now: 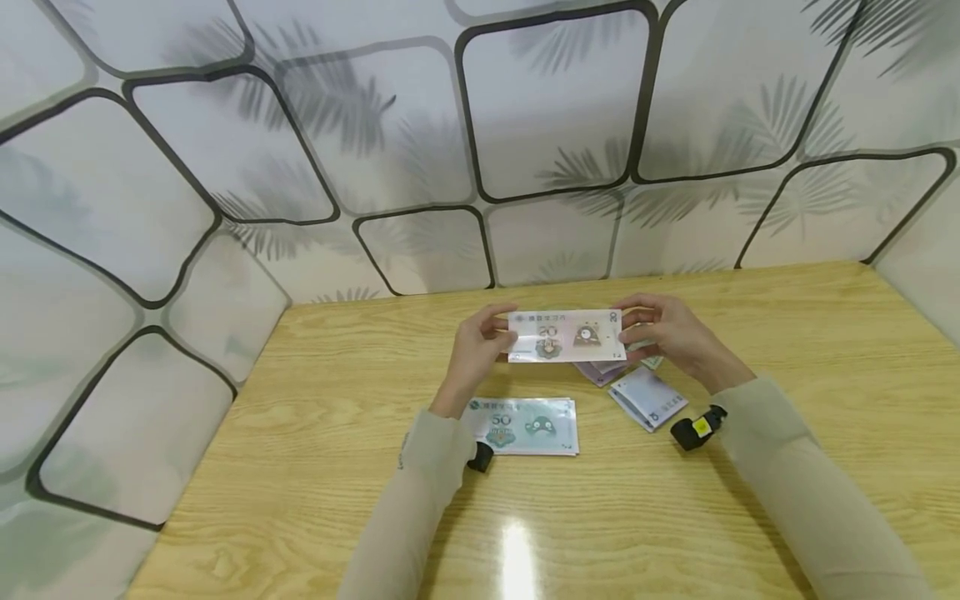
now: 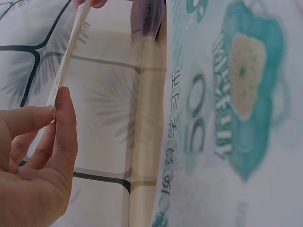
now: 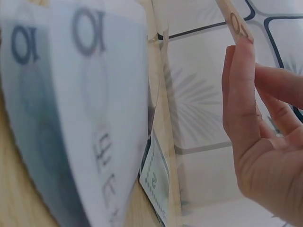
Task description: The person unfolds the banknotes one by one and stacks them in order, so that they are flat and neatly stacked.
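A pale note marked 20 is held up above the table between both hands. The left hand pinches its left end between thumb and fingers; the left wrist view shows that hand with the note edge-on. At the right end the right hand pinches the note, and in the right wrist view this hand grips the corner marked 20. Green notes marked 50 lie below the left hand. Bluish notes marked 10 lie folded below the right hand.
Behind the raised note, purple notes and a greenish note are partly hidden on the wooden table. A patterned wall covering stands along the table's back and left edges. Black wrist devices sit at both cuffs.
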`<state>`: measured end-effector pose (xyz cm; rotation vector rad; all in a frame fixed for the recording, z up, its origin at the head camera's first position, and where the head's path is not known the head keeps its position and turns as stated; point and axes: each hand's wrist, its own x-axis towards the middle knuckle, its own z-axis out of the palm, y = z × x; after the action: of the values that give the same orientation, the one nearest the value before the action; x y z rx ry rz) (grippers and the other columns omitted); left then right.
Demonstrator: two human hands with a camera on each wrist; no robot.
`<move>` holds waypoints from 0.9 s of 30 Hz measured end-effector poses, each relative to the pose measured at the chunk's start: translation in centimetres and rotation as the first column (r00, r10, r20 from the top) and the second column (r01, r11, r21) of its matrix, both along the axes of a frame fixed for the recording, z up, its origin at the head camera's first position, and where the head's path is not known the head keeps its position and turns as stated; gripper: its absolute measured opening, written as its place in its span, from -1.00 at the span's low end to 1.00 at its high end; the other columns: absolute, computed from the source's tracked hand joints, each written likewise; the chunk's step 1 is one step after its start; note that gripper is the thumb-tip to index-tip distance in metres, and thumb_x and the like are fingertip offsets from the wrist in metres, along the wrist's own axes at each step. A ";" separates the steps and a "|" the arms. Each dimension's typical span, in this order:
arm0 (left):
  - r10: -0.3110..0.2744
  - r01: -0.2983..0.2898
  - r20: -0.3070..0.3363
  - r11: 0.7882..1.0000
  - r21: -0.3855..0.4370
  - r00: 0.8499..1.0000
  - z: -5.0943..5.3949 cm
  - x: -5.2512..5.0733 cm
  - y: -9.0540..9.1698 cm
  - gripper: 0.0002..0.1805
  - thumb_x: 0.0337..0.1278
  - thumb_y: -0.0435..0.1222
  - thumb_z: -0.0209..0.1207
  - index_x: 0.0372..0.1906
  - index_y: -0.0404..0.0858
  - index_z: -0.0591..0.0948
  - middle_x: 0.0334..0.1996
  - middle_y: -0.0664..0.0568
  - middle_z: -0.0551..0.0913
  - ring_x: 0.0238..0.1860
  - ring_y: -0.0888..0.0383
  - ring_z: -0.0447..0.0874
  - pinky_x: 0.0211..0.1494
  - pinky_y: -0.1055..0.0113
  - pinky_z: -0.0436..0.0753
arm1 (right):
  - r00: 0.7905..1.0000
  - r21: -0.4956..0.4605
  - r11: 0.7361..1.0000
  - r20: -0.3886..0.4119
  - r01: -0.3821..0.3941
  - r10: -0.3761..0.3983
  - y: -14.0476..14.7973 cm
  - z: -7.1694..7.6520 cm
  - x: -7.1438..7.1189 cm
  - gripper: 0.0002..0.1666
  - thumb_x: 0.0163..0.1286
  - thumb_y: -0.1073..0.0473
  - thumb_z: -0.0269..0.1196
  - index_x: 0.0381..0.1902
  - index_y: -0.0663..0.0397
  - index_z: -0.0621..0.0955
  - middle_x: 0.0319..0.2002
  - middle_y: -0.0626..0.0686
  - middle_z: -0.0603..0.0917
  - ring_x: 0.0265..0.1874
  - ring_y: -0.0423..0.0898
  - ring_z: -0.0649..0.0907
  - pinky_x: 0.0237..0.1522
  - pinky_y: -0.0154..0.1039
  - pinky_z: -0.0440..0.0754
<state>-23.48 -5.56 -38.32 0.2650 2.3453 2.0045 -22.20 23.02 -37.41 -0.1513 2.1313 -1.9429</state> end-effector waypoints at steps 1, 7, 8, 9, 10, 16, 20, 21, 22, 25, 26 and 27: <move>0.002 -0.002 0.000 1.000 0.007 1.000 0.0 0.0 -0.1 -0.52 0.24 -0.63 0.18 0.26 -0.37 0.57 -0.22 -0.12 0.66 -0.35 0.19 0.60 -0.33 0.33 0.76 | 1.000 -0.003 1.000 -0.002 0.003 -0.003 -0.1 0.1 0.0 -0.36 0.36 0.55 0.21 0.36 0.51 0.31 -0.25 -0.03 0.61 -0.31 -0.15 0.67 -0.34 -0.24 0.77; -0.011 0.011 0.003 0.999 0.046 1.000 -0.1 0.2 -0.7 -0.50 0.22 -0.63 0.21 0.28 -0.36 0.57 -0.17 -0.12 0.64 -0.26 0.15 0.63 -0.23 0.23 0.78 | 1.000 -0.041 0.999 -0.025 0.017 -0.018 -0.2 0.1 0.3 -0.48 0.34 0.56 0.24 0.25 0.35 0.48 -0.29 -0.03 0.63 -0.36 -0.14 0.67 -0.40 -0.25 0.76; -0.024 0.024 0.004 0.999 0.044 1.000 -0.1 0.3 -0.9 -0.48 0.22 -0.63 0.21 0.29 -0.34 0.57 -0.14 -0.12 0.64 -0.22 0.14 0.63 -0.21 0.23 0.78 | 0.999 -0.048 0.999 -0.031 0.016 -0.018 -0.2 0.0 0.3 -0.49 0.34 0.56 0.23 0.24 0.32 0.50 -0.30 -0.03 0.63 -0.38 -0.14 0.67 -0.41 -0.25 0.75; -0.042 0.042 0.001 0.998 0.040 0.999 -0.1 0.4 -1.0 -0.47 0.22 -0.62 0.22 0.30 -0.34 0.56 -0.11 -0.14 0.64 -0.17 0.11 0.64 -0.20 0.23 0.78 | 0.999 -0.053 0.998 -0.036 0.016 -0.018 -0.2 0.0 0.3 -0.50 0.34 0.57 0.23 0.23 0.29 0.52 -0.30 -0.03 0.62 -0.38 -0.14 0.67 -0.41 -0.25 0.75; -0.061 0.061 0.000 0.998 0.032 0.998 -0.2 0.4 -1.2 -0.45 0.22 -0.61 0.23 0.32 -0.32 0.55 -0.07 -0.13 0.64 -0.13 0.09 0.63 -0.18 0.25 0.77 | 0.999 -0.056 0.998 -0.036 0.017 -0.020 -0.2 0.0 0.4 -0.51 0.34 0.56 0.23 0.21 0.25 0.54 -0.30 -0.03 0.62 -0.38 -0.15 0.67 -0.41 -0.26 0.75; -0.149 0.149 -0.003 0.988 0.027 0.989 -0.1 0.9 -1.9 -0.36 0.19 -0.63 0.24 0.40 -0.29 0.49 0.07 -0.18 0.61 -0.01 0.02 0.61 -0.18 0.36 0.73 | 0.999 -0.083 0.996 -0.028 0.028 -0.031 -0.4 -0.2 0.5 -0.51 0.32 0.57 0.25 0.12 0.06 0.66 -0.30 -0.04 0.62 -0.39 -0.15 0.67 -0.42 -0.28 0.75; -0.154 0.154 0.009 0.988 0.035 0.988 0.0 1.1 -2.2 -0.35 0.18 -0.64 0.23 0.39 -0.28 0.51 0.09 -0.18 0.61 -0.03 0.04 0.60 -0.18 0.33 0.74 | 0.999 -0.085 0.996 -0.028 0.018 -0.020 -0.6 -0.1 0.7 -0.51 0.33 0.55 0.26 0.12 0.02 0.68 -0.26 -0.04 0.63 -0.36 -0.14 0.67 -0.40 -0.27 0.76; -0.150 0.149 0.012 0.988 0.035 0.989 0.0 1.1 -2.3 -0.35 0.18 -0.64 0.23 0.38 -0.27 0.51 0.10 -0.17 0.60 -0.03 0.04 0.60 -0.18 0.31 0.75 | 0.999 -0.084 0.996 -0.028 0.013 -0.015 -0.6 0.0 0.7 -0.51 0.34 0.54 0.26 0.13 0.02 0.67 -0.25 -0.03 0.63 -0.35 -0.14 0.67 -0.39 -0.26 0.76; -0.145 0.144 0.013 0.989 0.034 0.989 0.1 1.1 -2.3 -0.35 0.17 -0.64 0.23 0.38 -0.27 0.52 0.10 -0.17 0.59 -0.03 0.04 0.60 -0.17 0.28 0.76 | 1.000 -0.085 0.996 -0.027 0.008 -0.011 -0.7 0.1 0.7 -0.51 0.34 0.53 0.26 0.14 0.02 0.67 -0.24 -0.03 0.63 -0.34 -0.14 0.67 -0.37 -0.25 0.76; -0.128 0.128 0.001 0.992 0.021 0.992 0.1 1.1 -2.5 -0.37 0.17 -0.65 0.22 0.37 -0.28 0.53 0.11 -0.17 0.58 -0.04 0.05 0.60 -0.15 0.21 0.77 | 0.999 -0.079 0.997 -0.031 -0.011 0.009 -0.8 0.3 0.8 -0.48 0.33 0.53 0.27 0.19 0.02 0.65 -0.22 -0.02 0.63 -0.32 -0.14 0.68 -0.34 -0.23 0.77; -0.125 0.125 -0.003 0.992 0.020 0.992 0.1 1.1 -2.6 -0.38 0.17 -0.65 0.22 0.36 -0.29 0.53 0.11 -0.17 0.58 -0.05 0.05 0.60 -0.14 0.19 0.78 | 0.999 -0.074 0.997 -0.033 -0.015 0.013 -0.9 0.4 0.9 -0.46 0.32 0.53 0.28 0.21 0.04 0.64 -0.22 -0.02 0.61 -0.33 -0.14 0.67 -0.34 -0.23 0.77; -0.123 0.124 -0.007 0.992 0.018 0.992 0.0 1.1 -2.7 -0.38 0.17 -0.65 0.22 0.36 -0.29 0.53 0.11 -0.17 0.58 -0.05 0.05 0.60 -0.14 0.18 0.78 | 0.999 -0.071 0.997 -0.034 -0.018 0.015 -0.9 0.5 0.9 -0.45 0.31 0.53 0.28 0.21 0.03 0.64 -0.22 -0.02 0.60 -0.33 -0.14 0.67 -0.34 -0.23 0.77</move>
<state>-22.33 -8.22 -38.28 0.4072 2.2541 1.9724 -21.30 22.08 -36.92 -0.2154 2.0759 -2.0216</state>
